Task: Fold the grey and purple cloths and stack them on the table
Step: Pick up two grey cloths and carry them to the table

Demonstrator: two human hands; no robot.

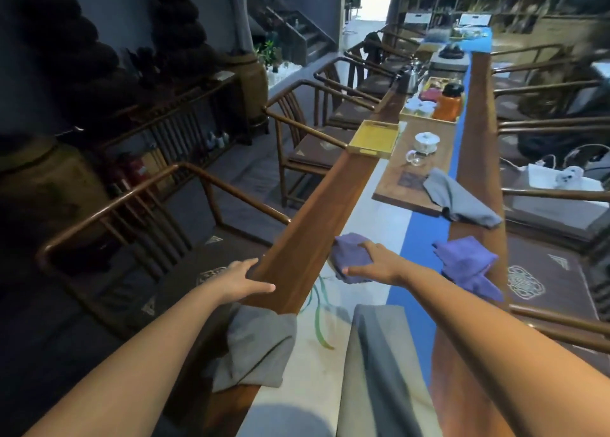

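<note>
Two hands on a long wooden table (317,212): right hand (376,265) grips a folded purple cloth (348,255), left hand (244,276) rests open, fingers straight, on the edge.

You are looking down a long room with wooden armchairs (307,129) lining both sides. Ahead, a yellow tray (374,139) is sitting near the left edge, and just beyond it a lidded white cup (425,142) is standing on a wooden board (409,179) beside a small glass pitcher (415,158). Farther back, an orange jar (449,102) with a dark lid is standing among teaware.
</note>
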